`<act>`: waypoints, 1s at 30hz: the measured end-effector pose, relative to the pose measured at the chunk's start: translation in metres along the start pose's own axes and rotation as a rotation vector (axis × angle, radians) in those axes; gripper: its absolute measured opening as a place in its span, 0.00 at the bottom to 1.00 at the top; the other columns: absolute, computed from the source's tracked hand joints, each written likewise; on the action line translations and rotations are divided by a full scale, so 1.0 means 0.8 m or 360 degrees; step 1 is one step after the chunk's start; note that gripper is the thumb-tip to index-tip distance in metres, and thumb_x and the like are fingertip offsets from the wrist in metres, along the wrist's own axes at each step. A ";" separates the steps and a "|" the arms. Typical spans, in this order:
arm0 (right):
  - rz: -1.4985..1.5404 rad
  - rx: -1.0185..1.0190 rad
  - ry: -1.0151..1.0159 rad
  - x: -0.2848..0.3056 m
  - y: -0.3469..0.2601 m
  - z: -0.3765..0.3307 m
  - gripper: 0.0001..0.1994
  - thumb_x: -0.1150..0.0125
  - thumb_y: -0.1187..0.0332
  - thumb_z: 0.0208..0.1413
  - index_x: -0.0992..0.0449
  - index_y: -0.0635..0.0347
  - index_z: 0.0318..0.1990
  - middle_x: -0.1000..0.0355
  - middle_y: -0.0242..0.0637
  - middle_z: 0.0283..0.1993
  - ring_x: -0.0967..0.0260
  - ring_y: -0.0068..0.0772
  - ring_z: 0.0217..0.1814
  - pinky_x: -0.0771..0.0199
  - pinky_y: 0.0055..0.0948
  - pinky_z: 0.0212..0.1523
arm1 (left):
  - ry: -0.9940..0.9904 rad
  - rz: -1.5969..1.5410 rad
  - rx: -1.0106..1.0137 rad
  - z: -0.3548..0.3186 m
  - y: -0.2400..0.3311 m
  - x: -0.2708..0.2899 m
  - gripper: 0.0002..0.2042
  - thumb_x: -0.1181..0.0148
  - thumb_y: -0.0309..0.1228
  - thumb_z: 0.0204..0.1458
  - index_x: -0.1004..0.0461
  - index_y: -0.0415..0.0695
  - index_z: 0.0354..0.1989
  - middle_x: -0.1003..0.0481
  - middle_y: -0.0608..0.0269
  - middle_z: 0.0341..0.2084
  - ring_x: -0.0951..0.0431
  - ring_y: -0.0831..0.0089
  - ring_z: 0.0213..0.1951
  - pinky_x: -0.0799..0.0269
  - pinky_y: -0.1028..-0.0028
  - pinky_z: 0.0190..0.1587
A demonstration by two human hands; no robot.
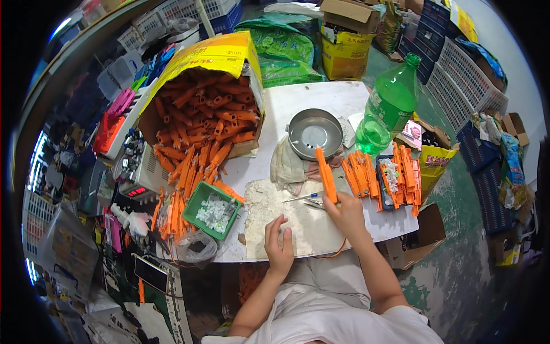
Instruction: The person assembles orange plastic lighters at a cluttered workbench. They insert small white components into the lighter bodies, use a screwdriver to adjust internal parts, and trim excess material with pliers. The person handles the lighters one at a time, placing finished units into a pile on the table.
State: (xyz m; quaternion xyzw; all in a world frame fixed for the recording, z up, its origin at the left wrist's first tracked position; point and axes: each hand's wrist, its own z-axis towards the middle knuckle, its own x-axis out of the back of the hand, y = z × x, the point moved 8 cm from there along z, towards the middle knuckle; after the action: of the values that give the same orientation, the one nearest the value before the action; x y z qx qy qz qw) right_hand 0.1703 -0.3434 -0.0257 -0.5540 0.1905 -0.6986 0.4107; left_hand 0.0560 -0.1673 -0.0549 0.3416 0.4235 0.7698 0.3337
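Note:
My right hand [345, 216] grips the lower end of a long orange plastic piece [326, 175], which tilts up toward a round metal bowl [315, 135] with a few small bits inside. My left hand [279, 249] is empty, its fingers apart, above the near edge of a worn pale board [269, 200]. Between the hands and the bowl lie a thin screwdriver-like tool [300, 197] and a small metal tool [314, 203], whose kind I cannot make out. A crumpled cloth [288, 163] is tucked beside the bowl.
At left, a tipped yellow carton [200, 56] spills orange pieces beside a green tray [210, 230] of small white parts. More orange pieces [360, 174] and a dark tray [388, 178] lie at right, near a tall green bottle [389, 106]. An open carton [421, 238] stands below the table's right edge.

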 end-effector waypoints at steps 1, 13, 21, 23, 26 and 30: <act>-0.0084 -0.0049 -0.0007 -0.001 0.014 0.013 0.15 0.38 0.59 0.50 0.25 0.64 0.26 0.29 0.48 0.24 0.30 0.48 0.25 0.31 0.40 0.27 | -0.0039 -0.0044 0.0018 0.001 -0.001 -0.005 0.16 0.48 0.26 0.56 0.33 0.35 0.52 0.29 0.53 0.42 0.28 0.62 0.45 0.34 0.69 0.50; -0.0409 -0.0235 -0.0126 -0.020 0.046 0.023 0.20 0.43 0.52 0.51 0.24 0.63 0.22 0.29 0.47 0.19 0.29 0.50 0.22 0.30 0.46 0.29 | -0.0210 -0.0089 0.0131 0.000 -0.008 -0.013 0.10 0.50 0.25 0.58 0.28 0.37 0.46 0.29 0.62 0.36 0.30 0.80 0.36 0.34 0.83 0.36; -0.0444 -0.0246 -0.0110 -0.018 0.044 0.022 0.19 0.44 0.53 0.50 0.23 0.62 0.22 0.29 0.46 0.18 0.29 0.49 0.22 0.30 0.45 0.28 | -0.0238 -0.0094 0.0105 -0.003 -0.014 -0.017 0.09 0.51 0.24 0.58 0.27 0.36 0.44 0.28 0.61 0.34 0.28 0.77 0.37 0.34 0.81 0.37; -0.0441 -0.0247 -0.0110 -0.018 0.042 0.023 0.19 0.44 0.53 0.50 0.23 0.62 0.22 0.29 0.46 0.18 0.29 0.49 0.22 0.30 0.45 0.28 | -0.0252 -0.0066 0.0100 -0.003 -0.015 -0.017 0.09 0.51 0.24 0.58 0.27 0.36 0.44 0.27 0.61 0.33 0.28 0.77 0.37 0.34 0.81 0.37; -0.0447 -0.0237 -0.0107 -0.018 0.040 0.024 0.19 0.44 0.54 0.50 0.23 0.62 0.21 0.29 0.47 0.18 0.29 0.49 0.21 0.30 0.45 0.28 | -0.0251 -0.0071 0.0123 -0.003 -0.014 -0.016 0.09 0.51 0.24 0.58 0.26 0.36 0.43 0.27 0.61 0.32 0.27 0.77 0.36 0.34 0.81 0.37; -0.0449 -0.0208 -0.0074 -0.016 0.040 0.023 0.19 0.44 0.54 0.50 0.23 0.62 0.21 0.29 0.47 0.18 0.29 0.49 0.21 0.30 0.45 0.27 | -0.0247 -0.0068 0.0120 0.000 -0.006 -0.016 0.09 0.50 0.24 0.57 0.26 0.36 0.43 0.26 0.60 0.31 0.27 0.75 0.34 0.33 0.79 0.36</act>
State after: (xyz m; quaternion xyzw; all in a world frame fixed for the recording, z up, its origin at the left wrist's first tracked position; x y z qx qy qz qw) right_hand 0.1999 -0.3488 -0.0507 -0.6168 0.1462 -0.7226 0.2759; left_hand 0.0640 -0.1758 -0.0625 0.4035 0.4323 0.7171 0.3688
